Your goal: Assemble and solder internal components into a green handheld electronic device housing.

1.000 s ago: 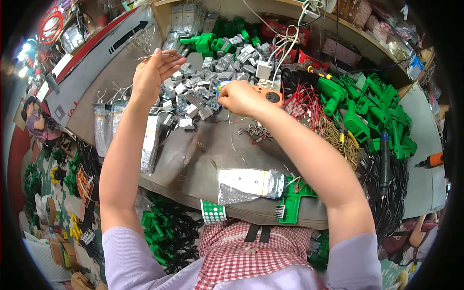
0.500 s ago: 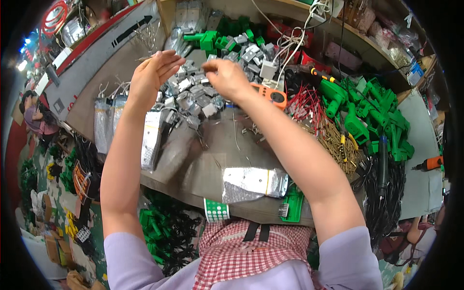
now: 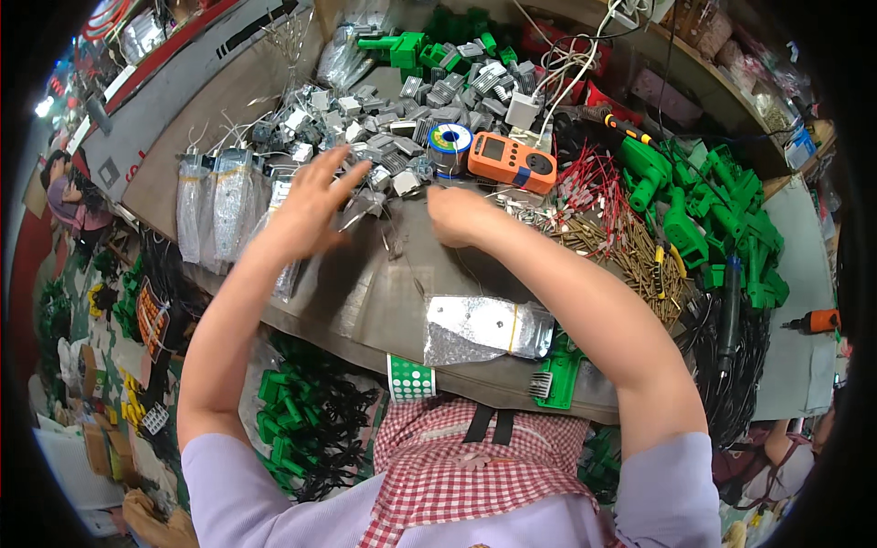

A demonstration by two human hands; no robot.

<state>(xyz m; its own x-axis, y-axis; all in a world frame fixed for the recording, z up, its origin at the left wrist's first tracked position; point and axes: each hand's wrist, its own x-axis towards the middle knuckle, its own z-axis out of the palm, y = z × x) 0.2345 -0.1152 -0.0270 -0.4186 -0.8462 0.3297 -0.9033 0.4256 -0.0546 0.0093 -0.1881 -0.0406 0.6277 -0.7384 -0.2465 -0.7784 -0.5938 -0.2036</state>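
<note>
My left hand (image 3: 315, 208) hovers over the left middle of the worktable, its fingers spread and nothing seen in them. Just beyond it lies a heap of small grey ribbed blocks and white pieces (image 3: 375, 146) with thin wires. My right hand (image 3: 463, 217) is closed near the middle of the table, below a solder wire spool (image 3: 449, 151). Its fingertips are turned away, so what they hold, if anything, is hidden. Close to that hand sits an orange meter (image 3: 512, 163) with a small screen and a round socket. A thin wire runs down the tabletop below the hand.
Silvery wrapped packs (image 3: 228, 205) lie at the left; another wrapped pack (image 3: 489, 327) is near the front edge, beside a green plastic shell (image 3: 562, 374). Green tool housings (image 3: 703, 205), brass-coloured rods (image 3: 630, 260) and red wires (image 3: 589, 187) fill the right. A white cable hangs at the back.
Both hands have come back toward me from over the grey heap. My left hand's fingers have spread and my right hand has closed. The spool and most of the meter are now uncovered.
</note>
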